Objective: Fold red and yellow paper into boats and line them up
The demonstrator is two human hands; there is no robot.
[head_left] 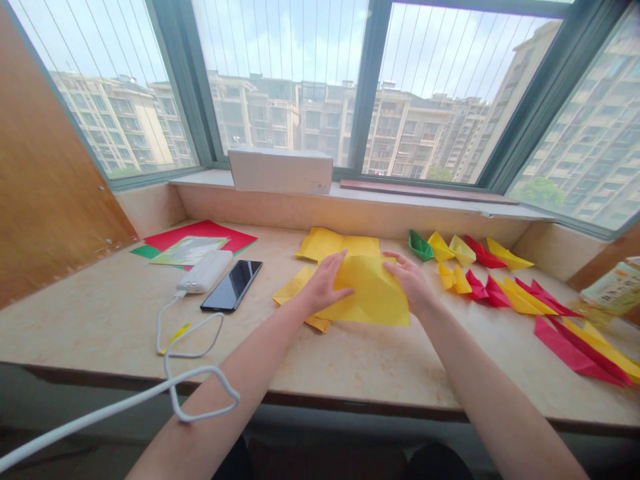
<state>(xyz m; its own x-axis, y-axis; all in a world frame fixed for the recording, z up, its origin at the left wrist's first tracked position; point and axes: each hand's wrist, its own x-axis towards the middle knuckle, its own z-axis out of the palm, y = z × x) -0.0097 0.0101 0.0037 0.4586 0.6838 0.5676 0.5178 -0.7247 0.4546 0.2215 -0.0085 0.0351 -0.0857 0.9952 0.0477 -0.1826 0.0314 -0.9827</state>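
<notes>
A creased sheet of yellow paper (375, 293) is in front of me, tilted slightly above the table. My right hand (407, 277) grips its right edge, thumb on the near face and some fingers hidden behind. At the sheet's left side, my left hand (325, 283) touches it with thumb and fingers spread apart. Another creased yellow sheet (320, 244) lies just beyond. Under and beside my left hand is a folded yellow paper piece (293, 285), partly covered by my wrist and the sheet.
Folded paper boats, including a green boat (420, 245) and a red one (580, 350), stand at right near a bottle (613, 290). A phone (233, 285), white power bank (205, 272) and red paper (210, 232) lie left. A white cable (125, 400) crosses my left forearm. A white box (280, 171) stands on the sill.
</notes>
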